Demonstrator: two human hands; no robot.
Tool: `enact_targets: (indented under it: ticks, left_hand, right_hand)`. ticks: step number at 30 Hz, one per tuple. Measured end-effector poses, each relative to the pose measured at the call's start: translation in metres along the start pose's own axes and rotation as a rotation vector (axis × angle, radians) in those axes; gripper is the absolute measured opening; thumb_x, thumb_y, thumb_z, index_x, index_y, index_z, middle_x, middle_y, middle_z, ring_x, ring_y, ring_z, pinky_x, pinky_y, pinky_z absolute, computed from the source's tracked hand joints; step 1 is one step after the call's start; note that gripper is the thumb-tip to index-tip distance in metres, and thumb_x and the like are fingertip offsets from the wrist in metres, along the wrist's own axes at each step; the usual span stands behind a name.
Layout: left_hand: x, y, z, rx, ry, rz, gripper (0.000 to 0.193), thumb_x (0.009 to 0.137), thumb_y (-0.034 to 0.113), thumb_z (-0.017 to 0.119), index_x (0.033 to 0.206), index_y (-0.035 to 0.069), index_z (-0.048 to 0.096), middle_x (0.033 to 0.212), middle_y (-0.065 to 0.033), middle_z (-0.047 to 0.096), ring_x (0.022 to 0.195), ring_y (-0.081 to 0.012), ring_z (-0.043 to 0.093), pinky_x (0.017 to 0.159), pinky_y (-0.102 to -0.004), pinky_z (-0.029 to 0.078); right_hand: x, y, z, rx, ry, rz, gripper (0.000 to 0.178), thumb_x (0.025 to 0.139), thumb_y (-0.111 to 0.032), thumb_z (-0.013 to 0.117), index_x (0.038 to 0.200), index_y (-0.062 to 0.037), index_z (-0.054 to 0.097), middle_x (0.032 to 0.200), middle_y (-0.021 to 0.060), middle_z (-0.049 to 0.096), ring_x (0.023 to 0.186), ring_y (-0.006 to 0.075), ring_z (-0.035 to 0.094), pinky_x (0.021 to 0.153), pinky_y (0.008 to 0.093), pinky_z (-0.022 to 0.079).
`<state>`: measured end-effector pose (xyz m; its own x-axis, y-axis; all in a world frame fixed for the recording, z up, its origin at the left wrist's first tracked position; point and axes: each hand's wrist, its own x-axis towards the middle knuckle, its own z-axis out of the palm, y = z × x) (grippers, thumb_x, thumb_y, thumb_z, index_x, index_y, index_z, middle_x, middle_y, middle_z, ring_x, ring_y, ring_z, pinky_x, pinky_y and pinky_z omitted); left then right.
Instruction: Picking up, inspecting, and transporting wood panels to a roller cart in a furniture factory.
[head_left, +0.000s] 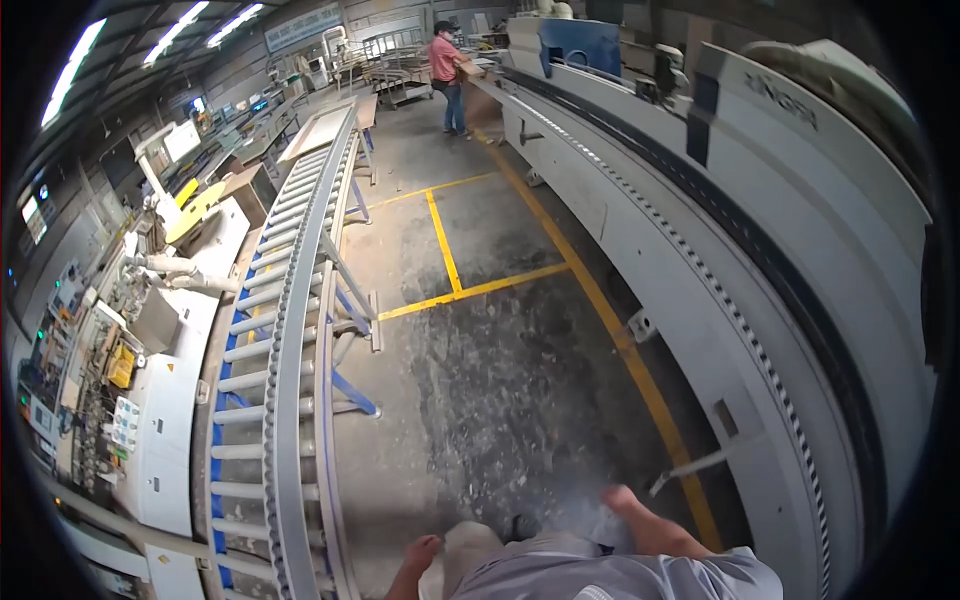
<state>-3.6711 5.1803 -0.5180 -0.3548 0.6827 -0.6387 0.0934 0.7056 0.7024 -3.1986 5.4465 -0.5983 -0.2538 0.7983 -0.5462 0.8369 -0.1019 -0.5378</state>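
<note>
My left hand (424, 550) hangs low beside my light trousers (470, 543), close to the roller conveyor (285, 340). Its fingers look curled in, and nothing shows in them. On the other side, my right hand (624, 499) is held out in front of my grey shirt (640, 578), over the dark worn floor (500, 400). Its fingers are blurred and partly turned away, so their pose is unclear. Nearest to it is a metal lever (690, 470) that sticks out from the long grey machine (640, 250). Neither hand touches the conveyor or the machine.
Yellow lines (458, 295) mark the floor between conveyor and machine. Blue conveyor legs (352, 393) reach into the aisle. A pale panel (320, 132) lies on the conveyor's far end. Beside the machine's far end, a person in a red shirt (445, 62) handles a board (470, 68).
</note>
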Motion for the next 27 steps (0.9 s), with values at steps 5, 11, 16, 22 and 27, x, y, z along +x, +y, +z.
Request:
enact_targets:
  ticks: [5, 11, 16, 22, 27]
  left_hand:
    - [0.115, -0.025, -0.047, -0.654, 0.105, -0.329, 0.029, 0.089, 0.030, 0.049, 0.108, 0.010, 0.057, 0.087, -0.0078, 0.061, 0.073, -0.0145, 0.059, 0.060, -0.0305, 0.046]
    - [0.298, 0.075, -0.174, -0.217, -0.040, -0.220, 0.026, 0.089, 0.029, 0.047, 0.101, 0.010, 0.059, 0.084, -0.0076, 0.061, 0.073, -0.0159, 0.060, 0.060, -0.0315, 0.046]
    - [0.436, 0.178, -0.239, 0.159, -0.157, -0.139, 0.025, 0.089, 0.028, 0.046, 0.095, 0.009, 0.061, 0.082, -0.0074, 0.061, 0.073, -0.0170, 0.060, 0.060, -0.0324, 0.046]
    - [0.665, 0.343, -0.351, 0.222, 0.137, 0.315, 0.020, 0.086, 0.030, 0.053, 0.088, 0.011, 0.060, 0.068, -0.0026, 0.056, 0.060, -0.0136, 0.053, 0.052, -0.0302, 0.042]
    - [0.790, 0.533, -0.375, -0.341, 0.048, -0.060, 0.020, 0.086, 0.030, 0.058, 0.095, 0.012, 0.057, 0.070, 0.0004, 0.051, 0.059, -0.0123, 0.050, 0.051, -0.0287, 0.043]
  right_hand:
    - [0.192, -0.264, -0.141, 0.150, 0.213, -0.250, 0.034, 0.079, -0.029, 0.060, 0.099, -0.0027, 0.066, 0.096, 0.0144, 0.067, 0.093, 0.0274, 0.063, 0.080, 0.0350, 0.048]
    - [0.360, -0.377, -0.149, 0.267, 0.198, -0.238, 0.024, 0.083, -0.029, 0.060, 0.090, -0.0083, 0.069, 0.078, 0.0065, 0.065, 0.066, 0.0117, 0.058, 0.066, 0.0301, 0.048]
    - [0.400, -0.380, -0.098, 0.036, -0.166, 0.097, 0.038, 0.075, -0.042, 0.066, 0.102, -0.0152, 0.069, 0.097, 0.0076, 0.068, 0.091, 0.0199, 0.064, 0.082, 0.0312, 0.049]
    - [0.487, -0.370, -0.068, -0.164, -0.242, -0.128, 0.028, 0.082, -0.035, 0.051, 0.090, -0.0130, 0.067, 0.065, 0.0076, 0.059, 0.062, 0.0183, 0.059, 0.057, 0.0367, 0.048]
    - [0.656, -0.415, -0.120, 0.771, -0.449, 0.178, 0.031, 0.082, -0.037, 0.052, 0.089, -0.0114, 0.067, 0.068, 0.0088, 0.061, 0.063, 0.0200, 0.060, 0.059, 0.0374, 0.048]
